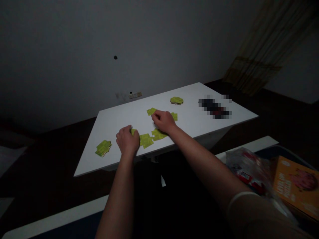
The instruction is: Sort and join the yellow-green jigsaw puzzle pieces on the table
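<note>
Yellow-green jigsaw puzzle pieces lie on a white table. At the table's near side, my left hand (127, 139) rests with bent fingers and its thumb apart, by a partly covered puzzle piece (134, 131). Right of it lies another puzzle piece (146, 140). One more piece (158, 134) almost meets it, below my right wrist. My right hand (164, 121) has its fingers curled closed, with the fingertips at the edge of a puzzle piece (151, 111). Behind that hand a further piece (174, 116) shows in part. What sits inside the right fingers is mostly hidden.
Stacks of puzzle pieces sit on the table (119, 116): one stack (103, 148) at left, another stack (176, 100) at the back. A blurred dark object (214, 108) lies at right. An orange puzzle box (296, 186) and a clear plastic bag (249, 169) are at lower right.
</note>
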Action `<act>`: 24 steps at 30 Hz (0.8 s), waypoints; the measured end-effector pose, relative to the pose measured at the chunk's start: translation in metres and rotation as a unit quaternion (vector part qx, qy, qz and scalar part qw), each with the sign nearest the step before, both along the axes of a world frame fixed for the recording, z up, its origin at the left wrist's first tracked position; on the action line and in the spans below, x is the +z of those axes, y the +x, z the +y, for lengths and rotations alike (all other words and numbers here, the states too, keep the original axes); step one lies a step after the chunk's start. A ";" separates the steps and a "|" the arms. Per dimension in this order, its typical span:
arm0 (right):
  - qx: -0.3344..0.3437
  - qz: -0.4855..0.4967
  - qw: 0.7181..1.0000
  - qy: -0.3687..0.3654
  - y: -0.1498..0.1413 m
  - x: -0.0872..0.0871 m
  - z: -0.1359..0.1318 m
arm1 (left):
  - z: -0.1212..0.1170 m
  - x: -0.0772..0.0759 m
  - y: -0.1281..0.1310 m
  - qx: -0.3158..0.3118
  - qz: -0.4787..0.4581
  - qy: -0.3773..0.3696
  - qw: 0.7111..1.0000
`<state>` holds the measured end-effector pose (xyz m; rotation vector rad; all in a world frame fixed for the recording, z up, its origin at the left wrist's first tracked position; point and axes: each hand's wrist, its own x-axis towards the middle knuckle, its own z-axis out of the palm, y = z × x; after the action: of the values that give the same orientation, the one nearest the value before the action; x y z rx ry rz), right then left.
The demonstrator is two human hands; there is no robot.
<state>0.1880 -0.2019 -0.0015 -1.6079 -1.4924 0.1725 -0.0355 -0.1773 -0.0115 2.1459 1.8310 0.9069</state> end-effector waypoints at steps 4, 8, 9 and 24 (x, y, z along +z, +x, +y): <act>0.001 -0.007 1.000 -0.010 0.001 0.002 -0.001 | 0.001 -0.002 0.000 -0.008 -0.020 0.012 1.000; 0.003 -0.012 1.000 -0.011 0.000 0.001 0.000 | 0.001 -0.004 -0.001 -0.010 -0.012 0.005 1.000; 0.003 -0.011 1.000 -0.010 0.000 0.001 0.000 | 0.002 -0.004 -0.001 -0.010 -0.005 0.002 1.000; -0.164 0.169 0.965 0.115 0.133 0.010 -0.004 | 0.006 -0.008 -0.002 -0.039 -0.075 0.050 0.995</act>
<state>0.3212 -0.2058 0.0084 -1.5225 -0.9358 0.0771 -0.0376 -0.1718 -0.0197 2.1247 1.6510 1.1299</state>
